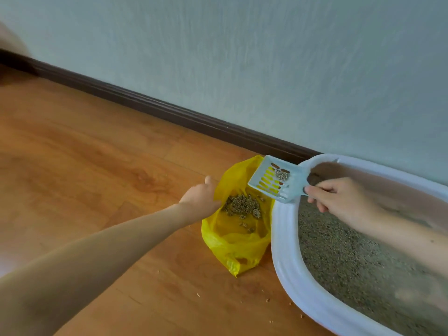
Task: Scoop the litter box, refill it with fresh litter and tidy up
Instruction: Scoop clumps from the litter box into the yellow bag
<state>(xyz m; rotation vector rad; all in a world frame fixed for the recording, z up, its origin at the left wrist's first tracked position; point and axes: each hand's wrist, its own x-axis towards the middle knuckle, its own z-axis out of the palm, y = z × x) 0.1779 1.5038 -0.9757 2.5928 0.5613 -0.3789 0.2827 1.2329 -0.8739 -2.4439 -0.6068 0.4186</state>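
The litter box (286, 243), a white tub with a broad rim, sits on the wooden floor (84, 154) against the wall, just beside a yellow bag (232, 243) that touches its outer side. The box holds a bed of grey-brown litter (339, 258). The step in hand looks like the scooping: the right hand (339, 197) reaches over the box, its fingers (320, 190) wrapped round the handle of a pale slotted scoop (271, 180), which is held above the bag's mouth, tilted, with a small clump (282, 175) resting on its slots. The left hand (201, 195) pinches the bag's near-left edge, holding the mouth open; exactly how its fingers lie is hidden behind the hand. A heap of clumped waste (242, 206) already lies inside the bag.

The next move probably calls for tipping the scoop further, so the clump slides off into the bag and not onto the rim or the floor, while the left hand keeps the mouth wide. The clump sits near the handle end, so a steeper tilt or a light shake may be needed. A few crumbs (339, 299) lie scattered on the floor near the box, which the tidying will have to deal with. Refilling appears not yet begun; no fresh litter supply is in view.
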